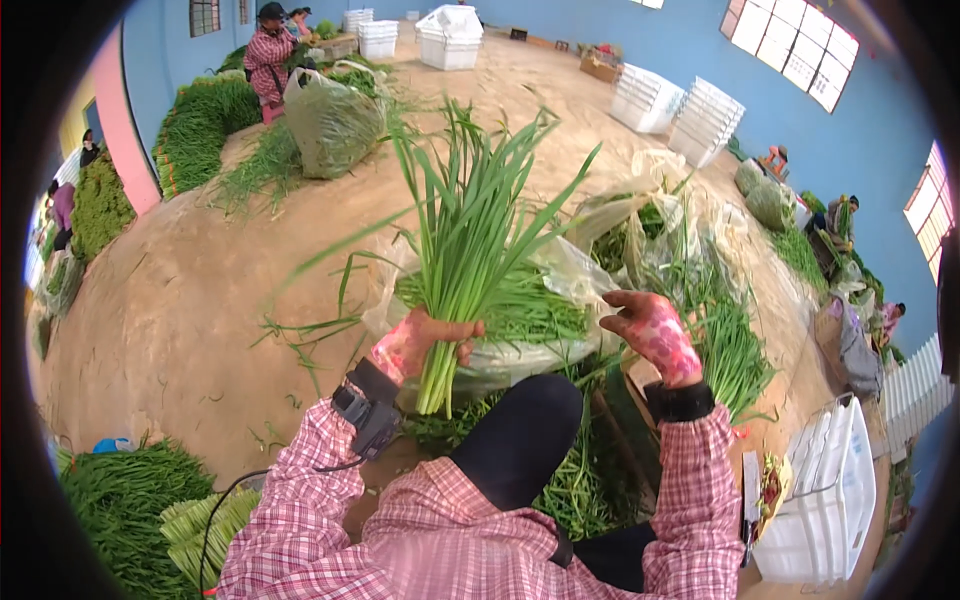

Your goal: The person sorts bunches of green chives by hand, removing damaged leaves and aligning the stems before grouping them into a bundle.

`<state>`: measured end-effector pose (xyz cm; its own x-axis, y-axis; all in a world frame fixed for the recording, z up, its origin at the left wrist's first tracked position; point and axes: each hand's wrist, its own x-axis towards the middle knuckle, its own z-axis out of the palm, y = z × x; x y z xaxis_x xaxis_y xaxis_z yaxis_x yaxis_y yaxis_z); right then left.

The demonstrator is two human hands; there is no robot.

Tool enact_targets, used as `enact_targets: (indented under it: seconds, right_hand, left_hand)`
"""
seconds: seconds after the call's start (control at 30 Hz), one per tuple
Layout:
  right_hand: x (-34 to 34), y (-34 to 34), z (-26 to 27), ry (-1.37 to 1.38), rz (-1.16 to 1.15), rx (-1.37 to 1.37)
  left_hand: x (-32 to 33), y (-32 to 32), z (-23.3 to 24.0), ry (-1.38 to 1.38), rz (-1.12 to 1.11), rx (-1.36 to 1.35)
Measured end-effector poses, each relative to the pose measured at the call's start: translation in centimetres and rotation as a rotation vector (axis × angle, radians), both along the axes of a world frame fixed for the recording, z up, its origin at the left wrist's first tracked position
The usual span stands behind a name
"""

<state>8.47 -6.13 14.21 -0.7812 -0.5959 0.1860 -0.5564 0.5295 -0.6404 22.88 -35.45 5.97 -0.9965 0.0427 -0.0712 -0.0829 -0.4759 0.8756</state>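
A bunch of long green leafy stalks, resembling garlic chives (465,247), stands upright in my left hand (427,341). The fingers wrap around its pale lower stems, and the leaves fan out above. My right hand (649,330) hovers to the right of the bunch with thumb and fingers apart and nothing visible between them. Both hands wear pink patterned fingerless coverings. Behind the bunch lies a clear plastic bag (517,352) with more cut greens (540,307) in its mouth. Loose greens (577,487) lie around my bent knee.
At right are another plastic bag of greens (660,217), a pile of stalks (731,360) and stacked white crates (821,487). Bundled greens (135,510) lie at lower left. A full bag (334,124) stands farther off near a person (271,56). More crates (450,41) are at the back.
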Motion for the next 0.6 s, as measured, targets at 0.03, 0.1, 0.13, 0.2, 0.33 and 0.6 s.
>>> enact_targets:
  seconds: [0.03, 0.1, 0.13, 0.2, 0.33, 0.6]
  right_hand:
    - [0.4, -0.6, -0.1, -0.115, -0.032, -0.217]
    - [0.9, -2.9, 1.8, -0.277, -0.076, -0.459]
    - [1.1, -4.0, 2.7, -0.289, -0.066, -0.561]
    - [0.7, -7.3, 3.5, -0.283, -0.007, -0.695]
    - [-0.6, -11.5, 4.0, -0.251, -0.016, -0.731]
    - [-2.9, -12.5, 1.4, -0.185, -0.097, -0.592]
  left_hand:
    - [0.1, -0.2, -0.4, -0.008, 0.015, -0.049]
    - [0.8, -0.5, -0.6, 0.014, 0.025, -0.056]
    - [0.9, -0.3, -0.8, 0.004, 0.035, -0.1]
    - [1.8, -0.5, -1.1, 0.004, 0.065, -0.177]
    - [2.3, 1.1, -1.8, 0.011, 0.055, -0.27]
    - [3.0, 2.6, -3.2, 0.042, 0.089, -0.251]
